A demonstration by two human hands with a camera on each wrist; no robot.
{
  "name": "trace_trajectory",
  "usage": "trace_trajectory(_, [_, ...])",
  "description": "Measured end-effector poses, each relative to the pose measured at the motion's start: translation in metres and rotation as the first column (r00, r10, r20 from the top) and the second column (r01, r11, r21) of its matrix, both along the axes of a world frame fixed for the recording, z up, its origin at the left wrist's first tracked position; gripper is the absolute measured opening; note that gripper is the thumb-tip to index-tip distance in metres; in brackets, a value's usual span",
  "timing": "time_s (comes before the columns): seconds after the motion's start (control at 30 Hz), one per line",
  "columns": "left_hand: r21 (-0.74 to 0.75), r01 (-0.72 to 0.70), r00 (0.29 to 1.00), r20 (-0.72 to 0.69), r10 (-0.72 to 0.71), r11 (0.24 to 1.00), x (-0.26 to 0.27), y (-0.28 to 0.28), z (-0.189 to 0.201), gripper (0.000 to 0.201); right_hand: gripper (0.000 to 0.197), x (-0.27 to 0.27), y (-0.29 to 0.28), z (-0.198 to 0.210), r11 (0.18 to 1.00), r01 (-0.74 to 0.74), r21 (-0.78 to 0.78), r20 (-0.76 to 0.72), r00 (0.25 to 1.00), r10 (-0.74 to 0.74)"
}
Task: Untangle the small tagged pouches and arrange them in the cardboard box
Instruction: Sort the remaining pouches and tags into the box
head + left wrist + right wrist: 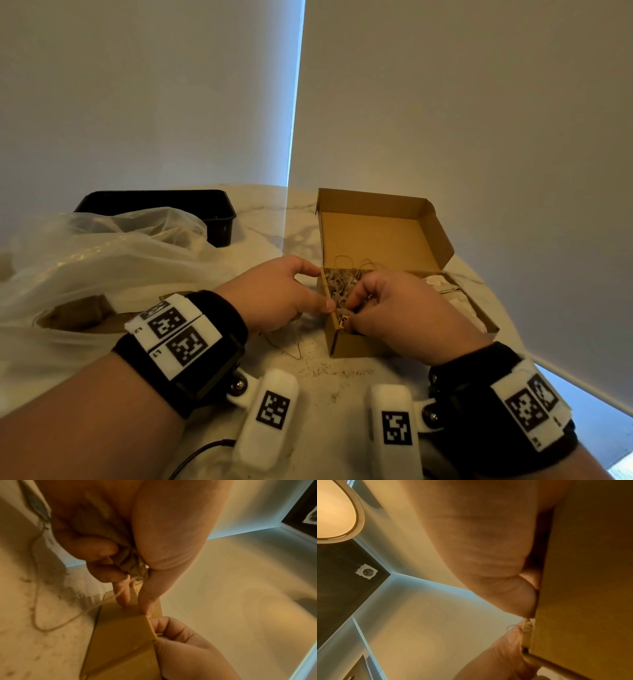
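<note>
The open cardboard box [352, 344] stands on the table with its lid upright. A tangle of small pouches and strings [340, 281] lies in its left end. My left hand [320, 289] is at the box's left wall, thumb and forefinger on the rim. In the left wrist view its curled fingers grip a crumpled brown pouch [126, 559], whose string [36, 601] trails over the table. My right hand [349, 310] reaches over the box's near left corner and pinches a small tag [342, 321] on a string. The right wrist view shows the tag [528, 626] against the box wall [583, 588].
A clear plastic bag [102, 260] holding brown items lies at the left, with a black tray [164, 205] behind it. Pale pouches [442, 284] lie in the box's right end. A loose string [291, 347] and crumbs [335, 371] lie on the marble table [270, 222].
</note>
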State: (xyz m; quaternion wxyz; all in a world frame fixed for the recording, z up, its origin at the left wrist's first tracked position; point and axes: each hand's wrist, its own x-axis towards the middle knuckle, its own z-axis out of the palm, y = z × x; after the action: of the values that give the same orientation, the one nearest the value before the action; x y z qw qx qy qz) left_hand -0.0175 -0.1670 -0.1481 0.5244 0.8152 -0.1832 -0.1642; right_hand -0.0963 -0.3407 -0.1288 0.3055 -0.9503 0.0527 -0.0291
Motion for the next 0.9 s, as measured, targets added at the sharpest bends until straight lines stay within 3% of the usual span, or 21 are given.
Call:
trace_trajectory(0.1, [-0.009, -0.005, 1.000, -0.004, 0.005, 1.000, -0.003, 0.000, 0.002, 0.047, 0.013, 0.002, 0.002, -0.002, 1.000, 0.006, -0.030, 0.005, 1.000, -0.005])
trace_trajectory(0.2, [-0.017, -0.077, 0.997, -0.009, 0.077, 0.997, -0.008, 0.000, 0.010, 0.025, 0.019, 0.002, 0.001, -0.004, 1.000, 0.022, 0.013, 0.021, 1.000, -0.023])
trace_trajectory(0.33, [-0.192, -0.241, 0.950, -0.250, 0.190, 0.952, -0.011, 0.000, 0.018, 0.047, 0.030, -0.003, -0.004, -0.004, 0.987, 0.017, 0.159, 0.129, 0.991, -0.038])
trace_trajectory(0.5, [-0.389, -0.256, 0.913, -0.398, 0.089, 0.885, -0.012, 0.004, 0.025, 0.071, 0.015, -0.011, 0.000, -0.001, 0.900, -0.125, 0.417, 0.395, 0.917, -0.056])
trace_trajectory(0.7, [-0.566, -0.296, 0.876, -0.481, -0.017, 0.769, -0.018, 0.003, 0.032, 0.075, 0.003, -0.015, 0.011, -0.003, 0.882, -0.262, 0.392, 0.469, 0.882, 0.053])
trace_trajectory(0.9, [-0.652, -0.299, 0.883, -0.466, -0.057, 0.697, -0.026, -0.002, 0.036, 0.070, 0.022, -0.014, 0.026, -0.003, 0.916, -0.274, 0.293, 0.421, 0.897, 0.134])
